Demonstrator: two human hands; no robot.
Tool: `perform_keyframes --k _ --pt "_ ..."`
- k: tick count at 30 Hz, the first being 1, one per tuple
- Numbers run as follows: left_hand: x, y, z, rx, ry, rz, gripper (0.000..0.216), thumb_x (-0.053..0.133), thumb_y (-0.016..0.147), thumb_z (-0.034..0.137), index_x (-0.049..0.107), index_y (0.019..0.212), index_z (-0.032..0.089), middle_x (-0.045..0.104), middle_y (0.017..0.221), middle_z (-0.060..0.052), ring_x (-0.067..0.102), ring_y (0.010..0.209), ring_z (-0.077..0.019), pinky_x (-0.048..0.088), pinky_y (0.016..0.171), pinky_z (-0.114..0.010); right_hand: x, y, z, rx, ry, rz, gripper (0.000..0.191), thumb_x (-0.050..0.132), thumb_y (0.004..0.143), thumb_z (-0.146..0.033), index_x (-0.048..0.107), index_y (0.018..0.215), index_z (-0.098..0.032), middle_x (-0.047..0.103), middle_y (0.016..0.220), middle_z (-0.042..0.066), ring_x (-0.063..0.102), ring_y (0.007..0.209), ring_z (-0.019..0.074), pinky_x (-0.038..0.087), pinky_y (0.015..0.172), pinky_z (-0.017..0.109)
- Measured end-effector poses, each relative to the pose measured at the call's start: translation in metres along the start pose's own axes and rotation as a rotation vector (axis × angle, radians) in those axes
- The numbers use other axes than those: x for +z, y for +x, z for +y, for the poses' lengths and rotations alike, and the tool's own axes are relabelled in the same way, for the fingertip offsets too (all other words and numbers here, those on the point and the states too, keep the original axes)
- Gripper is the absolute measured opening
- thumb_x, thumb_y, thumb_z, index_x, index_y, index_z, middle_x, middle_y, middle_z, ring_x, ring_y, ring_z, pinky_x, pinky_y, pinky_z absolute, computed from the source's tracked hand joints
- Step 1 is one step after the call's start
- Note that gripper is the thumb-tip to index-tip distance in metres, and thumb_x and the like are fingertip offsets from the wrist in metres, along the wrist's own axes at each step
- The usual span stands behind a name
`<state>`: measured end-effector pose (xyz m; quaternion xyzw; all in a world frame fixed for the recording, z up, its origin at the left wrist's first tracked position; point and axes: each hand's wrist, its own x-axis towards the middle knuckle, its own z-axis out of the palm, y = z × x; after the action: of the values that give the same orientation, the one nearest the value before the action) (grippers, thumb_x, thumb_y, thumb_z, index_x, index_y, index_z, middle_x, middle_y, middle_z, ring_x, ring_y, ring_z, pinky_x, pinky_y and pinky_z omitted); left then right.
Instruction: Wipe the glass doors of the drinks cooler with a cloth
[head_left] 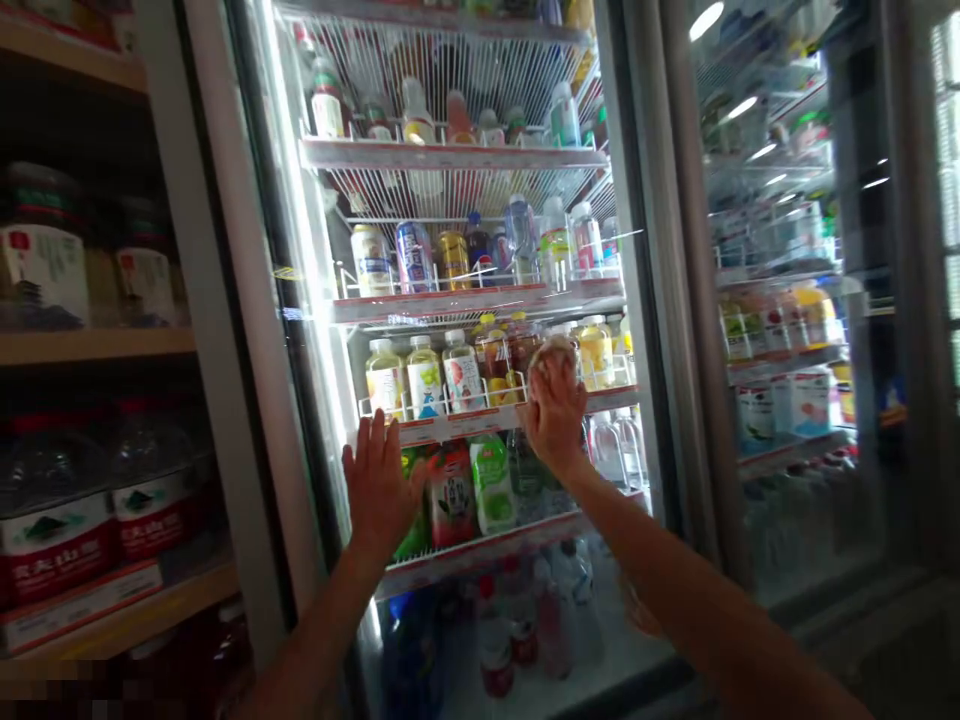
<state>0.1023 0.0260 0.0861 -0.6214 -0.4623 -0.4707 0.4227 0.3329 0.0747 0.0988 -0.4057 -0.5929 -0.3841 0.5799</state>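
Observation:
A lit drinks fridge with a glass door [517, 620] stands right in front of me, and faint reflections lie on the glass. My left hand [381, 485] is held up at the door's lower left, fingers spread and holding nothing. Farther right, my right hand [553, 410] presses a pale wadded cloth [555, 352] to the glass, its fingers bent over it. Part of the cloth is hidden under that hand. Behind the glass, between the hands, are a white-labelled bottle [463, 372], a green carton [492, 483] and a red pack [451, 495].
Wooden shelves on the left hold large red-labelled water bottles [56, 540] and other bottles [45, 265]. To the right, past a metal door frame [679, 250], is another glass-fronted fridge [787, 400] with drinks. Cans [414, 256] and bottles fill the upper fridge shelves.

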Motion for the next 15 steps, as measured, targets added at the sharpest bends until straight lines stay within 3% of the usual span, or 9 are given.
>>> perform_keyframes --k 4,5,9,10,14,15 --pt "0.003 0.007 0.003 0.041 0.005 0.045 0.064 0.043 0.087 0.034 0.017 0.144 0.018 0.032 0.146 -0.015 0.019 0.139 -0.0278 0.016 0.111 -0.054 -0.001 0.002 0.005 -0.473 0.068 -0.160 0.061 0.047 0.084 -0.028 0.030 0.142 -0.028 0.037 0.146 0.001 0.022 0.139 0.0231 0.016 0.112 0.047" --pt "0.004 0.007 0.004 0.050 0.011 0.055 0.065 0.043 0.088 0.034 0.016 0.144 0.018 0.032 0.146 -0.016 0.019 0.139 -0.0279 0.017 0.110 -0.054 -0.001 0.003 0.008 -0.472 0.053 -0.158 0.058 0.047 0.084 -0.028 0.033 0.140 -0.028 0.039 0.145 0.001 0.023 0.138 0.0225 0.016 0.112 0.047" --pt "0.007 0.008 0.013 0.080 0.028 0.074 0.065 0.043 0.088 0.031 0.015 0.144 0.017 0.033 0.145 -0.017 0.018 0.140 -0.0273 0.019 0.110 -0.054 -0.002 0.003 0.013 0.001 -0.060 0.039 0.050 0.043 0.086 -0.026 0.041 0.136 -0.020 0.039 0.144 0.010 0.024 0.138 0.0285 0.022 0.107 0.052" --pt "0.008 0.009 0.016 0.094 0.027 0.084 0.065 0.044 0.087 0.031 0.015 0.144 0.017 0.033 0.145 -0.017 0.018 0.140 -0.0270 0.019 0.110 -0.053 -0.002 0.002 0.011 -0.009 -0.061 0.043 0.051 0.042 0.085 -0.025 0.041 0.136 -0.020 0.039 0.144 0.010 0.022 0.138 0.0286 0.023 0.107 0.052" --pt "0.012 0.018 0.018 0.164 0.026 0.118 0.065 0.045 0.087 0.030 0.016 0.144 0.017 0.036 0.144 -0.016 0.020 0.139 -0.0262 0.021 0.110 -0.051 -0.003 -0.003 0.003 -0.569 0.004 -0.122 0.053 0.044 0.083 -0.026 0.040 0.136 -0.028 0.041 0.143 -0.001 0.021 0.139 0.0205 0.015 0.113 0.045" --pt "0.012 0.021 0.015 0.165 0.031 0.118 0.065 0.044 0.087 0.030 0.016 0.144 0.017 0.035 0.144 -0.016 0.020 0.139 -0.0264 0.021 0.110 -0.051 -0.003 0.000 0.006 -0.599 0.006 -0.126 0.052 0.044 0.084 -0.027 0.041 0.136 -0.028 0.042 0.143 -0.001 0.022 0.139 0.0202 0.014 0.113 0.046"
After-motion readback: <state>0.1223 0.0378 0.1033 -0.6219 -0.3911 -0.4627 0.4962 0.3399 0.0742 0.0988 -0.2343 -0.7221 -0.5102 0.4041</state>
